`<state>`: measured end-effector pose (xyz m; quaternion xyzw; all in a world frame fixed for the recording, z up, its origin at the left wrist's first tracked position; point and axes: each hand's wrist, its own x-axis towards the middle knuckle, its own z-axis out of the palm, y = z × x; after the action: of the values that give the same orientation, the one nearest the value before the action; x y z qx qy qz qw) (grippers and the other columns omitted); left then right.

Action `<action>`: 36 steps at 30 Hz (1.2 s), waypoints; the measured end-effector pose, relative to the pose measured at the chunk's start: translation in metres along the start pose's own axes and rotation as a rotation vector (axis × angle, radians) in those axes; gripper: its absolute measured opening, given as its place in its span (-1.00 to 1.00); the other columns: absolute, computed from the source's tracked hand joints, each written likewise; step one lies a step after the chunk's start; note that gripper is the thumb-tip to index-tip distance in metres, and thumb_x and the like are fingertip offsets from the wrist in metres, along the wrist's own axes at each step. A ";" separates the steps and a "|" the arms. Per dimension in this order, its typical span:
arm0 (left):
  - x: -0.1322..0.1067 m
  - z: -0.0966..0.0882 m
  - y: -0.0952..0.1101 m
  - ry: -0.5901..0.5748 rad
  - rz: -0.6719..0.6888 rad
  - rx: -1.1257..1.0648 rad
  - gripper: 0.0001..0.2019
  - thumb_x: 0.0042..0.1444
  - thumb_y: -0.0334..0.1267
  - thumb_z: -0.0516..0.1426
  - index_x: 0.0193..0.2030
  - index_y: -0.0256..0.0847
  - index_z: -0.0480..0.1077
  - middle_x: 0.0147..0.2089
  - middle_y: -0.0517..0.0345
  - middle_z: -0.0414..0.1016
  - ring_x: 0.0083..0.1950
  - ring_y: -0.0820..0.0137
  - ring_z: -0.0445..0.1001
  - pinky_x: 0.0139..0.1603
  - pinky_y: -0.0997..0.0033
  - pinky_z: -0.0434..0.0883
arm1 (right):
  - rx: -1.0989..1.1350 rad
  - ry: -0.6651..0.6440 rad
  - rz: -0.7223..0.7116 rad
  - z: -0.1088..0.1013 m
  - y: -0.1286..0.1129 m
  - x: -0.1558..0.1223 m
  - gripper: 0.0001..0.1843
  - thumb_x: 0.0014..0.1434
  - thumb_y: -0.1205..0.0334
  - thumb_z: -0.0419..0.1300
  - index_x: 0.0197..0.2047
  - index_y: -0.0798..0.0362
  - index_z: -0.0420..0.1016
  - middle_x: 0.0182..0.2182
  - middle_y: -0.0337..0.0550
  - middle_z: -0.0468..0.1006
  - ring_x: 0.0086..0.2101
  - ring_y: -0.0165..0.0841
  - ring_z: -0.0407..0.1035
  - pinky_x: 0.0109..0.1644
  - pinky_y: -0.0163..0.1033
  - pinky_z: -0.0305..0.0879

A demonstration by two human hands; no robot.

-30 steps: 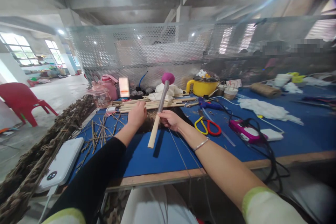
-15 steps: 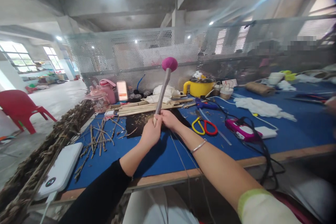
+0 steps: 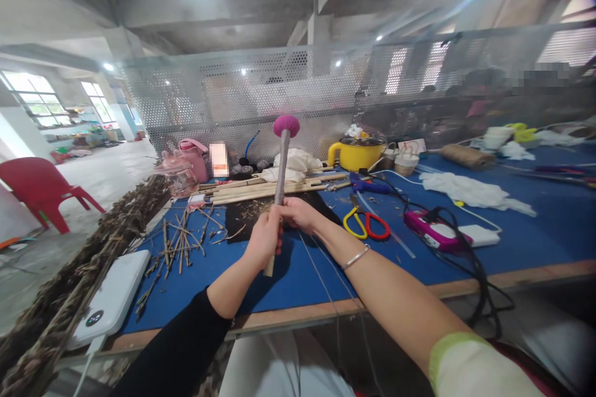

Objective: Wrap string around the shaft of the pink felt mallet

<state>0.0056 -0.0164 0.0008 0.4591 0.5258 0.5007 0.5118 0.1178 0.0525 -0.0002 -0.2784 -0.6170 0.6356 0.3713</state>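
A mallet-like stick stands almost upright in front of me, with a round magenta head and a grey-wrapped handle. My left hand is closed around its lower part, and the bare pale end sticks out below the fist. At the handle just above, my right hand is closed too, its fingertips pressed against the wrapping. Thin grey strands run from beneath my right hand down over the table's front edge. Whether those fingers also pinch a strand is hidden.
Thin twigs and a white power bank lie left. Pale sticks rest behind a dark cloth. To the right are red-and-yellow-handled scissors, a glue gun, a yellow pot and a magenta device with cables.
The magenta head has moved left and down, and the stick stands straighter. Its pale lower end now shows beneath my left hand. Both hands remain on the handle.
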 end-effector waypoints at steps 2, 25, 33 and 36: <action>0.001 0.000 -0.006 0.128 0.162 0.182 -0.62 -0.14 0.01 0.21 -0.31 -0.23 0.25 -0.60 0.30 0.28 -0.69 0.58 0.20 -0.71 0.61 0.14 | 0.002 0.043 0.004 0.000 0.002 0.001 -0.66 -0.14 0.08 0.28 -0.49 0.14 0.26 -0.74 -0.37 0.25 -0.75 -0.61 -0.02 -0.70 -0.43 -0.20; -0.001 -0.001 0.000 -0.040 0.102 0.062 -0.78 0.07 -0.09 0.03 -0.31 -0.24 0.22 -0.47 0.18 0.41 -0.69 0.58 0.29 -0.74 0.59 0.25 | 0.202 -0.072 0.058 -0.007 0.003 0.000 -0.75 -0.09 0.18 0.26 -0.46 0.13 0.28 -0.80 -0.49 0.02 -0.77 -0.63 -0.22 -0.75 -0.46 -0.33; 0.002 -0.006 0.001 0.126 0.216 0.162 -0.77 -0.04 -0.28 0.16 -0.24 -0.23 0.23 -0.58 0.30 0.35 -0.70 0.58 0.28 -0.74 0.64 0.22 | 0.112 -0.028 0.069 -0.004 0.004 0.001 -0.72 -0.04 0.11 0.24 -0.37 0.13 0.31 -0.79 -0.51 -0.02 -0.76 -0.63 -0.26 -0.74 -0.47 -0.37; 0.002 -0.004 0.006 0.082 0.151 -0.033 -0.77 -0.01 -0.26 0.15 -0.24 -0.27 0.21 -0.57 0.27 0.37 -0.71 0.60 0.27 -0.73 0.64 0.22 | 0.200 -0.092 0.096 -0.004 -0.001 -0.002 -0.73 -0.01 0.12 0.22 -0.32 0.14 0.32 -0.76 -0.50 0.00 -0.74 -0.63 -0.29 -0.73 -0.49 -0.39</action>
<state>0.0009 -0.0139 0.0065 0.4679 0.5020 0.5650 0.4581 0.1220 0.0529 0.0005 -0.2396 -0.5527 0.7233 0.3377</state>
